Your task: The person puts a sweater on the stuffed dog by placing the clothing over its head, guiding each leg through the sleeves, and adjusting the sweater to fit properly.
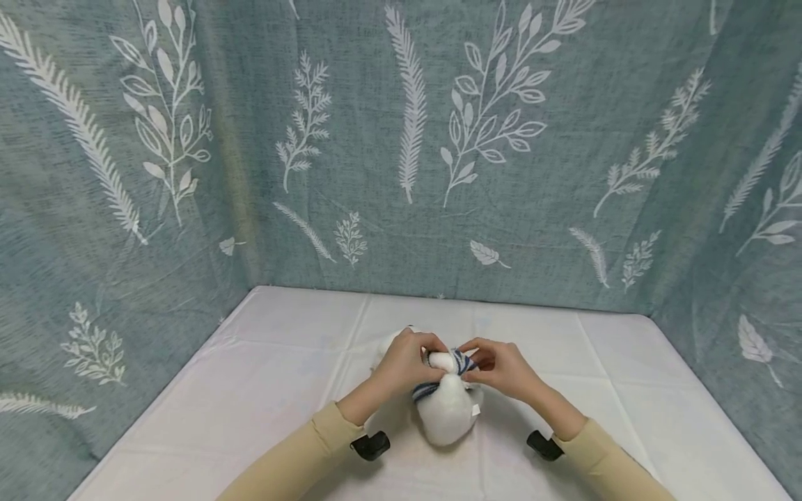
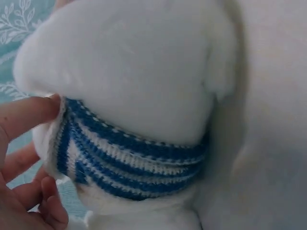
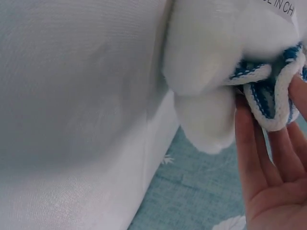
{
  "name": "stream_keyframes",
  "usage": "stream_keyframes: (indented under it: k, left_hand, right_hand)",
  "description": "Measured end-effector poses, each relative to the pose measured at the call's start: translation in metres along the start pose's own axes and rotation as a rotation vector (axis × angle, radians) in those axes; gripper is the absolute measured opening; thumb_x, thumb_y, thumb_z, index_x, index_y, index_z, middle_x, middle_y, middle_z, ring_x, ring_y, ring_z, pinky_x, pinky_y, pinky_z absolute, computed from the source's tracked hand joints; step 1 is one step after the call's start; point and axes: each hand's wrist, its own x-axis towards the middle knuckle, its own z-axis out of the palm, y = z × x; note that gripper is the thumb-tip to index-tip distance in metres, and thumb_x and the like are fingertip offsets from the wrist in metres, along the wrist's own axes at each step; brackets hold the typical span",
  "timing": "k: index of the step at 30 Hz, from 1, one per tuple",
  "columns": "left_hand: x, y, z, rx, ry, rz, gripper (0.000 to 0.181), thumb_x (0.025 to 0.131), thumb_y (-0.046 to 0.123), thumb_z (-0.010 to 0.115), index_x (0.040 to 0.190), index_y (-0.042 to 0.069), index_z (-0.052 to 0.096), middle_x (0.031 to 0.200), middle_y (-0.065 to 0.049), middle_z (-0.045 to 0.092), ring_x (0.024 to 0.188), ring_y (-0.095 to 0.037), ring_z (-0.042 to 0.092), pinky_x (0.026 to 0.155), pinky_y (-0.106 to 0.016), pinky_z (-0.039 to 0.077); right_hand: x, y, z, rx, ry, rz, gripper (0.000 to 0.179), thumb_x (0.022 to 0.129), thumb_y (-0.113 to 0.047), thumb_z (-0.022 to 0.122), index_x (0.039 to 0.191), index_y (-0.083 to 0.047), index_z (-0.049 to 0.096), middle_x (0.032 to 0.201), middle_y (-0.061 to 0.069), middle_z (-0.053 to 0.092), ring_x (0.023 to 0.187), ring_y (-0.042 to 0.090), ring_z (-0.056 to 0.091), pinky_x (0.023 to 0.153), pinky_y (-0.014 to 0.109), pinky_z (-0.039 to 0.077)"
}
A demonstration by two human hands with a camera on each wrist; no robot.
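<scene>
A white plush toy (image 1: 446, 416) lies on the table in front of the person, its body toward them and a small tag on its right side. Around it runs a blue-and-white striped knit band (image 2: 139, 160). My left hand (image 1: 406, 358) pinches the band's edge on the left side of the toy. On the other side, my right hand (image 1: 504, 369) holds a folded end of the knit (image 3: 273, 103) between thumb and fingers. In the right wrist view, white plush limbs (image 3: 206, 115) hang beside that hand. The toy's far part is mostly hidden behind the left hand.
A white cloth with fold creases covers the table (image 1: 276, 355). Grey-green curtains (image 1: 376, 139) with white leaf prints stand along the back and both sides. Black wrist straps (image 1: 371, 446) show at both cuffs.
</scene>
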Motion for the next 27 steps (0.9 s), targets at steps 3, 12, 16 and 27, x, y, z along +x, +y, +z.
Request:
stream_keyframes:
  k: [3, 12, 16, 27]
  left_hand:
    - [-0.002, -0.003, 0.003, -0.037, 0.011, -0.038, 0.017, 0.073, 0.015, 0.08, 0.088, 0.018, 0.073, 0.082, 0.007, 0.07, 0.06, -0.004, 0.047, 0.078, -0.03, 0.044]
    - [-0.008, -0.01, 0.006, -0.128, 0.057, -0.071, 0.019, 0.07, 0.01, 0.077, 0.081, 0.024, 0.073, 0.078, 0.01, 0.065, 0.066, -0.011, 0.042, 0.058, -0.021, 0.039]
    - [-0.009, -0.017, 0.008, -0.19, 0.086, -0.082, 0.02, 0.07, 0.01, 0.078, 0.078, 0.027, 0.073, 0.072, 0.01, 0.06, 0.066, -0.011, 0.04, 0.057, -0.022, 0.038]
    - [-0.012, -0.029, 0.012, -0.462, 0.091, -0.14, 0.016, 0.074, 0.005, 0.077, 0.089, 0.007, 0.075, 0.069, -0.005, 0.053, 0.06, -0.009, 0.037, 0.058, -0.02, 0.033]
  right_hand:
    - [0.001, -0.002, 0.001, -0.014, 0.027, 0.012, 0.024, 0.081, -0.02, 0.076, 0.103, -0.013, 0.071, 0.085, 0.0, 0.072, 0.076, 0.007, 0.068, 0.07, 0.021, 0.055]
    - [0.003, 0.0, 0.004, -0.005, 0.023, 0.025, 0.002, 0.083, -0.011, 0.072, 0.083, -0.011, 0.074, 0.076, -0.001, 0.071, 0.066, 0.003, 0.063, 0.062, 0.022, 0.054]
    - [0.003, 0.003, 0.005, 0.023, -0.009, 0.035, 0.005, 0.083, -0.01, 0.072, 0.08, -0.014, 0.073, 0.073, -0.002, 0.07, 0.065, 0.002, 0.063, 0.061, 0.023, 0.053]
    - [0.001, 0.003, 0.002, 0.047, -0.041, 0.071, 0.004, 0.082, -0.014, 0.074, 0.081, -0.01, 0.073, 0.075, 0.001, 0.072, 0.066, 0.012, 0.066, 0.06, 0.022, 0.052]
